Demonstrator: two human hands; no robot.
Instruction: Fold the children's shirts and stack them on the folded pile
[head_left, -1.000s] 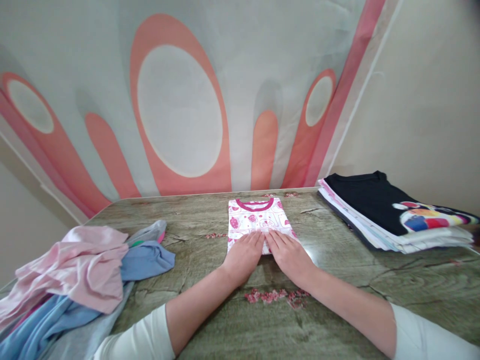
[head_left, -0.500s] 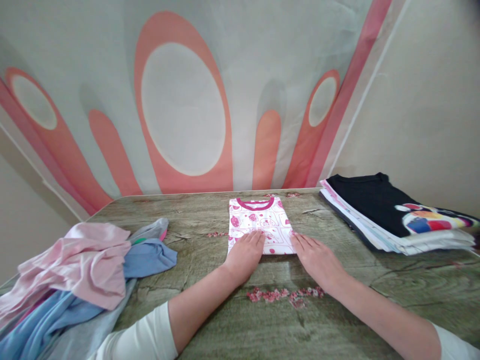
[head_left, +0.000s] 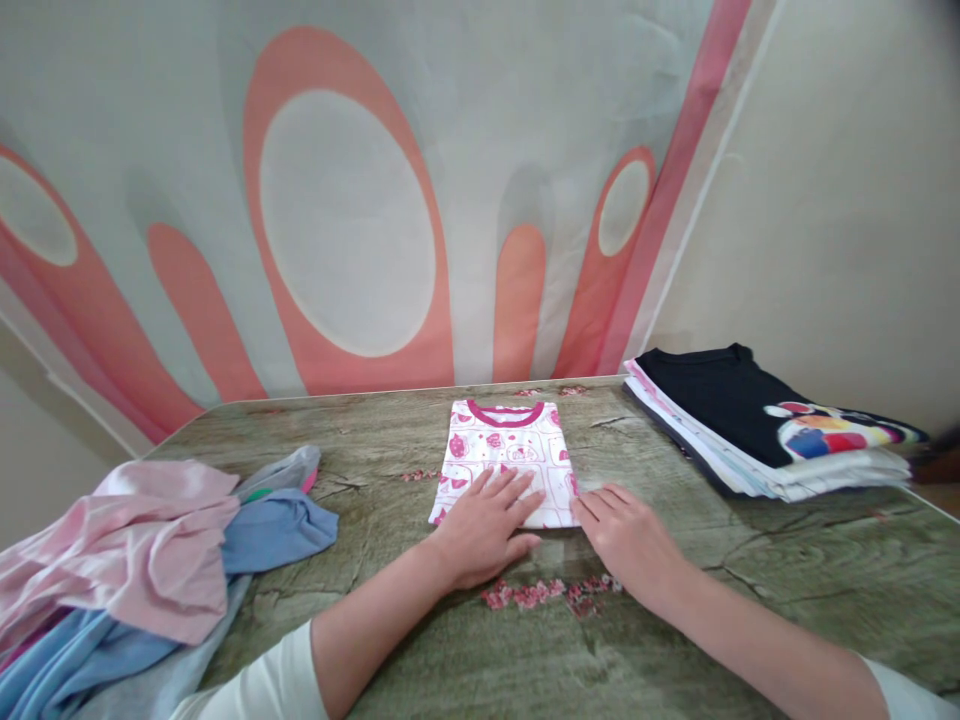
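A folded white shirt with pink prints and a pink collar [head_left: 510, 450] lies on the wood-grain table [head_left: 675, 560], in the middle. My left hand [head_left: 484, 525] lies flat on the shirt's near edge, fingers spread and open. My right hand [head_left: 626, 535] rests flat on the table at the shirt's near right corner, its fingertips touching the fabric's edge, fingers stretched out. Neither hand holds anything.
A loose heap of pink, blue and grey clothes [head_left: 142, 560] sits at the left. A stack of folded shirts with a black printed one on top [head_left: 765, 430] stands at the back right. A curtain with orange ovals [head_left: 345, 200] hangs behind the table.
My right hand slid off the shirt's front to its right corner. My left hand spread its fingers on the near edge. The view shifted slightly right.
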